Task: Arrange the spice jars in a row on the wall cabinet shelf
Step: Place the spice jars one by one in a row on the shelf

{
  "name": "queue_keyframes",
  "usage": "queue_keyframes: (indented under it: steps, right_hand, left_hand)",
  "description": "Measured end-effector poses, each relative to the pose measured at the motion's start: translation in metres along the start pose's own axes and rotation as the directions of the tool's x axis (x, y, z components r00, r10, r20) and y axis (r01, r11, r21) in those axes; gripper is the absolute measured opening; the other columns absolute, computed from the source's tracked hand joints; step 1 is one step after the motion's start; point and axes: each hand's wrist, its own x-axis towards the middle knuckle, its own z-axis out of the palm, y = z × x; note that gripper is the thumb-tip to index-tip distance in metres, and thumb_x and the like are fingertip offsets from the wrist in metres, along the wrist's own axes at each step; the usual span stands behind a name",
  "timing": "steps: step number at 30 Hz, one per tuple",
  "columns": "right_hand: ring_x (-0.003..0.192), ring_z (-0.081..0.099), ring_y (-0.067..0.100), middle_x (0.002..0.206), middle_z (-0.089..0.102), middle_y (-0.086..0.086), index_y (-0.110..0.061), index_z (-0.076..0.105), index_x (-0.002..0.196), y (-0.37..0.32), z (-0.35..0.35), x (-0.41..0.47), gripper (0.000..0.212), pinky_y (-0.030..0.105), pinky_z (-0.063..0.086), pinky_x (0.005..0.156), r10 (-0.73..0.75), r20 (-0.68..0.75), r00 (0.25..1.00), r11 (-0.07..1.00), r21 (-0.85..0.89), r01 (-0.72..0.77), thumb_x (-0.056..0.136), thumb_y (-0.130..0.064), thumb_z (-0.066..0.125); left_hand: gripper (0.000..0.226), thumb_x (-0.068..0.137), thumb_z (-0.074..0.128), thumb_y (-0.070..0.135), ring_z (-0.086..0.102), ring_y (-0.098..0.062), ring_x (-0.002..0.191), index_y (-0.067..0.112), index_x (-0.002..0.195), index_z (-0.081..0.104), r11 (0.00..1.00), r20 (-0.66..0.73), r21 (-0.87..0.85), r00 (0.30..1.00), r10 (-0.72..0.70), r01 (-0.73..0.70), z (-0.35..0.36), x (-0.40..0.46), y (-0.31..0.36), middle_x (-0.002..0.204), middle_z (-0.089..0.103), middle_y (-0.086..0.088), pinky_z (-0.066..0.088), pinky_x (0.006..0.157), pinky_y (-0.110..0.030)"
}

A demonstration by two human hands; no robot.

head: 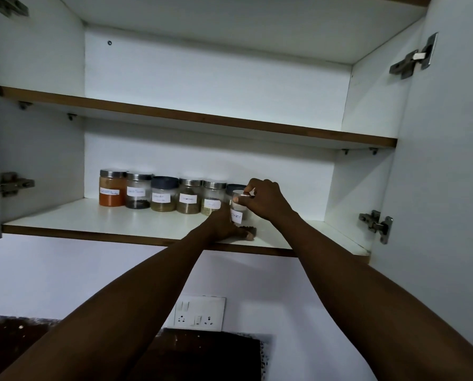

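Note:
Several labelled spice jars stand in a row at the back of the lower cabinet shelf (97, 220), from an orange-filled jar (112, 188) on the left to a dark-lidded jar (233, 189) on the right. In front of that row's right end stands a small clear jar with a white label (237, 214). My right hand (265, 200) grips its silver lid from above. My left hand (227, 224) rests on the shelf by the jar's base, fingers lying flat toward the right.
The upper shelf (202, 116) carries nothing. Open cabinet doors with metal hinges (377, 225) flank both sides. Bare shelf lies right of the jars. Below, a wall socket plate (199, 313) and a dark countertop (207, 356) show.

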Motion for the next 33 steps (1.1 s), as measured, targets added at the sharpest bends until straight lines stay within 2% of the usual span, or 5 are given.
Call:
queue_keyframes:
  steps: [5, 10, 17, 25, 33]
  right_hand:
    - [0.111, 0.060, 0.025, 0.107, 0.072, 0.003, -0.013, 0.070, 0.100, 0.004, -0.010, 0.012, 0.021, 0.039, 0.052, 0.095, -0.064, 0.079, 0.995, 0.998, -0.009, 0.065, 0.086, -0.030, 0.074]
    - [0.106, 0.065, 0.014, 0.111, 0.076, 0.001, -0.010, 0.078, 0.100, 0.021, -0.029, 0.020, 0.021, 0.009, 0.041, 0.078, -0.098, 0.109, 0.989, 0.991, 0.098, 0.087, 0.086, -0.003, 0.065]
    - [0.109, 0.066, 0.017, 0.112, 0.076, 0.001, -0.014, 0.077, 0.107, 0.044, -0.020, 0.025, 0.020, 0.023, 0.042, 0.086, -0.143, 0.096, 0.985, 0.990, 0.026, 0.141, 0.087, -0.018, 0.074]
    - [0.103, 0.066, 0.025, 0.105, 0.069, 0.009, -0.013, 0.079, 0.103, 0.073, -0.016, 0.039, 0.023, 0.026, 0.044, 0.082, -0.034, -0.043, 0.998, 0.994, -0.101, 0.030, 0.081, -0.021, 0.083]
    - [0.118, 0.060, 0.038, 0.115, 0.068, 0.016, -0.009, 0.080, 0.104, 0.087, 0.001, 0.057, 0.021, 0.045, 0.053, 0.099, -0.004, -0.090, 0.996, 0.985, -0.170, -0.012, 0.087, -0.020, 0.077]
  left_hand:
    - [0.069, 0.064, 0.098, 0.027, 0.062, -0.008, 0.109, 0.034, 0.118, 0.055, 0.998, 0.081, 0.008, 0.995, -0.057, 0.056, -0.010, 0.012, -0.012, 0.119, 0.065, 0.008, 0.049, 0.085, -0.025]
    - [0.095, 0.068, 0.096, 0.028, 0.056, -0.024, 0.120, 0.013, 0.145, 0.042, 0.990, 0.071, 0.044, 0.988, -0.138, 0.135, -0.009, 0.022, -0.018, 0.129, 0.057, -0.003, 0.048, 0.094, -0.033]
    - [0.081, 0.067, 0.095, 0.030, 0.061, -0.020, 0.112, 0.013, 0.135, 0.054, 0.986, -0.005, 0.041, 0.987, -0.161, 0.161, 0.000, 0.031, -0.021, 0.119, 0.067, 0.000, 0.047, 0.083, -0.029]
    - [0.076, 0.068, 0.095, 0.030, 0.068, -0.023, 0.112, 0.009, 0.131, 0.059, 0.983, -0.024, 0.003, 0.983, -0.185, 0.185, 0.005, 0.036, -0.025, 0.117, 0.073, -0.007, 0.055, 0.098, -0.038]
    - [0.083, 0.073, 0.092, 0.030, 0.060, -0.024, 0.125, 0.011, 0.143, 0.051, 0.981, -0.045, 0.034, 0.981, -0.188, 0.190, 0.008, 0.039, -0.020, 0.136, 0.062, -0.006, 0.052, 0.109, -0.045]
